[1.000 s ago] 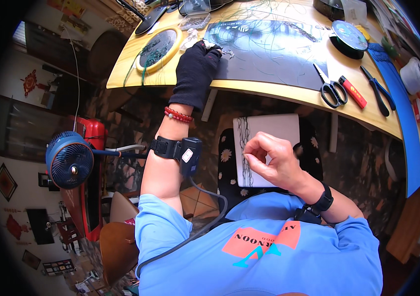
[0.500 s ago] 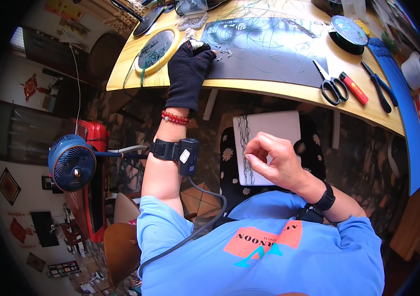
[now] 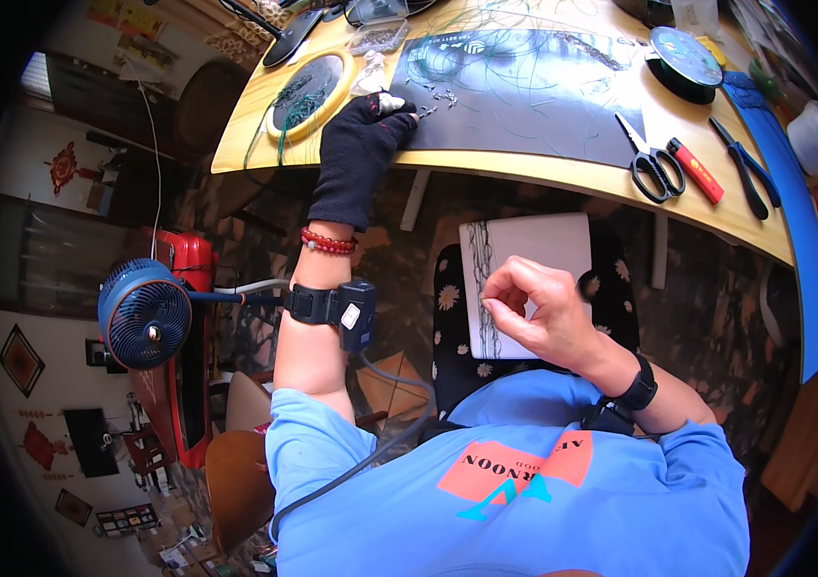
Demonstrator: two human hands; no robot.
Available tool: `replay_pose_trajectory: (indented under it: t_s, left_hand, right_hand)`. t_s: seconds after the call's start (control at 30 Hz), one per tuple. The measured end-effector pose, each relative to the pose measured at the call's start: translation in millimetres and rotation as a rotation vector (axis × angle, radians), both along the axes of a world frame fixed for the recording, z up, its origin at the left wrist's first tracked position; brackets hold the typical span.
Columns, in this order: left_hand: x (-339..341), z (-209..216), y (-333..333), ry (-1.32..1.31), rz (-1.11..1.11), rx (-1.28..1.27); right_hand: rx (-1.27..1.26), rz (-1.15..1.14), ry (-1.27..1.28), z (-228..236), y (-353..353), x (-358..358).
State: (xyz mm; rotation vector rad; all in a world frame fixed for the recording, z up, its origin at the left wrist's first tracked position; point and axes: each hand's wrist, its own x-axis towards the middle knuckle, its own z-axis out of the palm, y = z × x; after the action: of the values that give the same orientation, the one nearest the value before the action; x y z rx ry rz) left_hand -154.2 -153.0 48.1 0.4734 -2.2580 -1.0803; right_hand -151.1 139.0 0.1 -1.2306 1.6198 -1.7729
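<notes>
My left hand, in a black fingerless glove with white wrapping on a fingertip, rests over the near edge of a dark mat. Its fingers are curled together; whatever they hold is too small to make out. Just beyond the fingertips lie several small metal pieces. Above my lap my bare right hand is closed in a pinch, thumb against forefinger, and anything between them is too fine to see. Beneath it lies a white board with dark knotted strands along its left side.
A yellow-rimmed round tray holds green thread. Scissors, a red lighter, pliers and a line spool lie to the right. Loose green line spreads over the mat. A blue fan stands at left.
My left hand has drawn back a little toward me and to the left. My right hand keeps its pinch in nearly the same place. The whole view has shifted slightly.
</notes>
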Motion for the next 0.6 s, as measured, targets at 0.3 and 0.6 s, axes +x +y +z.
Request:
replay_pose_trajectory:
  t_s: [0.3,0.6]
  left_hand:
    - [-6.9,14.7,4.7,-0.219,0.086,-0.268]
    - [-11.9,-3.4,6.6,-0.224,0.133,-0.703]
  right_hand:
    - [-0.008,0.014,-0.012,2.2,-1.9,0.8]
    - [-0.019,-0.031,-0.015,1.3,-1.4,1.4]
